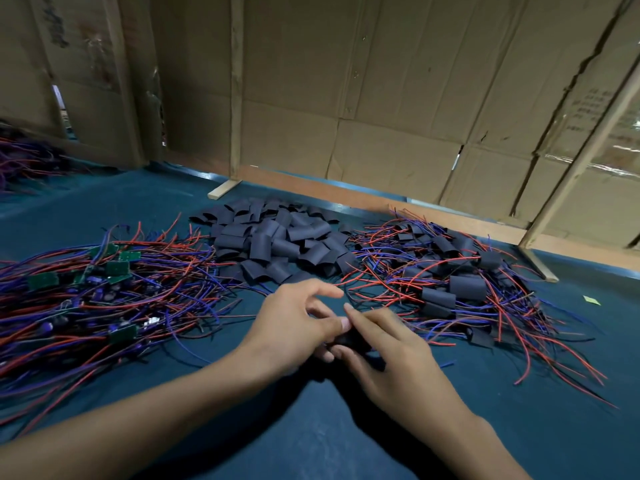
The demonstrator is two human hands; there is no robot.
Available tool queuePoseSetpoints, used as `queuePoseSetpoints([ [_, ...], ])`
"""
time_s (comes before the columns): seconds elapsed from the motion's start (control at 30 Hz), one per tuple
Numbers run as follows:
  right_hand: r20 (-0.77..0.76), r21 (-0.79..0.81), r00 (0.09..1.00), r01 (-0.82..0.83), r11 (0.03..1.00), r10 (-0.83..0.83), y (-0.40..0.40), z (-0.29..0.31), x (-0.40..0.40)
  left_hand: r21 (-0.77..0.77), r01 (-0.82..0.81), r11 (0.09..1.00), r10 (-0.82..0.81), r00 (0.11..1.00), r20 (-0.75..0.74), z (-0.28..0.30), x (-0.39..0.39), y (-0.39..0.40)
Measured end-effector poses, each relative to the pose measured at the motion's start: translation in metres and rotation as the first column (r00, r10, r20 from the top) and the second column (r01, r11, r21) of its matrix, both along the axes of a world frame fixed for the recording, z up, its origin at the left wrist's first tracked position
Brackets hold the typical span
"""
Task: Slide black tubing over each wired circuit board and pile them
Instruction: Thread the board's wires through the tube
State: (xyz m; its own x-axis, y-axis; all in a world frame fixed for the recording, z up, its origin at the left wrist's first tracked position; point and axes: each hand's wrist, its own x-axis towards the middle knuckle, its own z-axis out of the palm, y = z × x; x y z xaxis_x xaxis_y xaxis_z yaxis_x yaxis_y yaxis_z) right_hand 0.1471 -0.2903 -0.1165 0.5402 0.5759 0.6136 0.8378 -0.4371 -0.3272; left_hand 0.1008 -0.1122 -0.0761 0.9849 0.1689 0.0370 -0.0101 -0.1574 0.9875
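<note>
The person is showing two bare forearms, with no sleeves, gloves, rings, watch or bands appearing anywhere along them. The left hand (294, 323) and the right hand (394, 355) are both showing slender fingers, and the short, plain, unpainted fingernails are catching the light.

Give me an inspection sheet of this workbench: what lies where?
Surface: blue mat.
Job's things: bare boards heaped left; loose tubing piled centre back; sleeved boards piled right.
Clutter: green scrap far right.
Grippers: left hand and right hand both grip one black piece.
Cables: red and blue wires trail from both board piles.
Surroundings: cardboard wall on wooden frame behind.
</note>
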Motion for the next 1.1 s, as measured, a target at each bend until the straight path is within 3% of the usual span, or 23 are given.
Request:
queuePoseSetpoints([
  [0.07,0.008,-0.059,1.000,-0.025,0.998,0.025,-0.001,0.000,0.001,0.037,0.086,0.996,-0.085,0.995,-0.045,0.006,-0.002,0.005],
  [0.13,0.050,-0.073,0.998,-0.033,0.997,0.036,-0.002,0.001,0.001,0.370,0.213,0.904,-0.213,0.976,-0.042,0.018,-0.003,0.017],
  [0.17,0.065,-0.074,0.998,-0.011,0.997,0.016,-0.004,0.001,0.002,0.614,0.211,0.761,-0.240,0.970,-0.037,0.029,-0.002,0.028],
  [0.23,0.069,-0.067,0.996,0.064,0.996,-0.060,-0.008,0.003,0.003,0.939,0.057,0.339,-0.177,0.984,0.005,0.057,0.000,0.055],
  [0.27,0.061,-0.064,0.994,0.096,0.993,-0.092,-0.010,0.004,0.003,0.982,0.030,0.185,-0.098,0.995,-0.012,0.071,0.000,0.072],
  [0.33,0.032,-0.051,0.992,0.125,0.991,-0.123,-0.011,0.006,0.005,0.982,0.187,0.005,0.178,0.966,-0.185,0.093,-0.003,0.098],
  [0.4,-0.013,-0.049,0.991,0.132,0.990,-0.132,-0.010,0.006,0.007,0.889,0.446,-0.101,0.408,0.834,-0.372,0.097,-0.008,0.107],
  [0.43,-0.037,-0.057,0.990,0.131,0.990,-0.133,-0.011,0.006,0.007,0.853,0.506,-0.127,0.448,0.797,-0.406,0.092,-0.009,0.109],
  [0.5,-0.059,-0.071,0.990,0.127,0.989,-0.131,-0.011,0.006,0.007,0.856,0.497,-0.142,0.434,0.809,-0.397,0.082,-0.010,0.112],
  [0.7,-0.067,-0.086,0.988,0.133,0.987,-0.139,-0.009,0.007,0.007,0.934,0.351,0.062,0.378,0.858,-0.348,0.093,-0.014,0.109],
  [0.87,-0.078,-0.088,0.987,0.130,0.988,-0.137,-0.010,0.008,0.005,0.994,0.028,0.110,0.222,0.974,-0.052,0.129,-0.003,0.088],
  [0.97,-0.070,-0.018,0.990,0.125,0.992,-0.126,-0.010,0.011,0.001,0.975,-0.124,0.182,0.130,0.986,0.101,0.152,0.007,0.074],
  [1.1,-0.078,0.066,0.991,0.113,0.991,-0.107,-0.011,0.010,0.002,0.975,-0.095,0.200,0.098,0.992,0.076,0.173,0.022,0.059],
])
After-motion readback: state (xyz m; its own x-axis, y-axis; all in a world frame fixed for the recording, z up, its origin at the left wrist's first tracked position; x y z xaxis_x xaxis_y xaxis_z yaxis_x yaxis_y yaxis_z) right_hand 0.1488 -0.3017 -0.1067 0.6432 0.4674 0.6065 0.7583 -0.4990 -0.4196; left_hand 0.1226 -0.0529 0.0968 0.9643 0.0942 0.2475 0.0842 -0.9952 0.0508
